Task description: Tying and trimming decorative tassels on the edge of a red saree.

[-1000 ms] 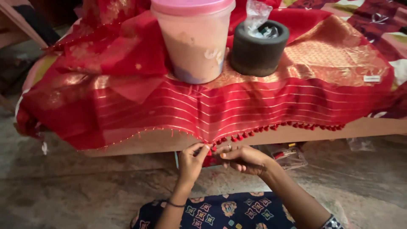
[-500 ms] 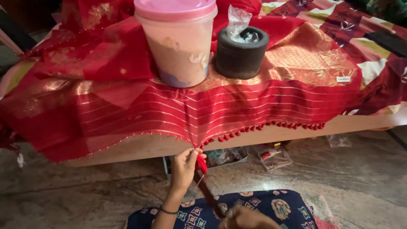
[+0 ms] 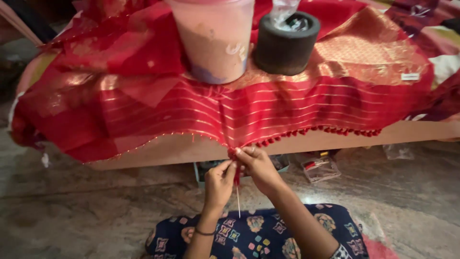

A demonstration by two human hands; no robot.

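Both hands meet at the lowest point of the hanging edge of the red cloth (image 3: 268, 105), just below the front of the wooden surface (image 3: 182, 149). The left hand (image 3: 218, 184) comes from below and its fingers (image 3: 229, 167) are pinched narrow on the red tassel (image 3: 233, 154) at the border. The right hand (image 3: 258, 165) is just beside it, touching the same spot from the right side, and its fingers (image 3: 245, 152) are also closed tight on the tassel or on the thread there; I cannot tell which one exactly.

A thin pale thread (image 3: 238, 199) hangs straight down from the pinch point, between the two wrists, so its long axis is vertical and it points toward the lap with the dark patterned garment (image 3: 258, 235). The tassel lies directly above both hands, and the two hands are equally near to it.

To the right of the fingers a row of finished red tassels (image 3: 330, 130) runs along the cloth edge; to the left the edge shows only small gold beads. On top of the cloth stand a large pale plastic container (image 3: 213, 43) and, just beside it, a dark round stone weight (image 3: 286, 43). Under the surface, on the floor (image 3: 96, 211), some small boxes (image 3: 320, 168) lie.
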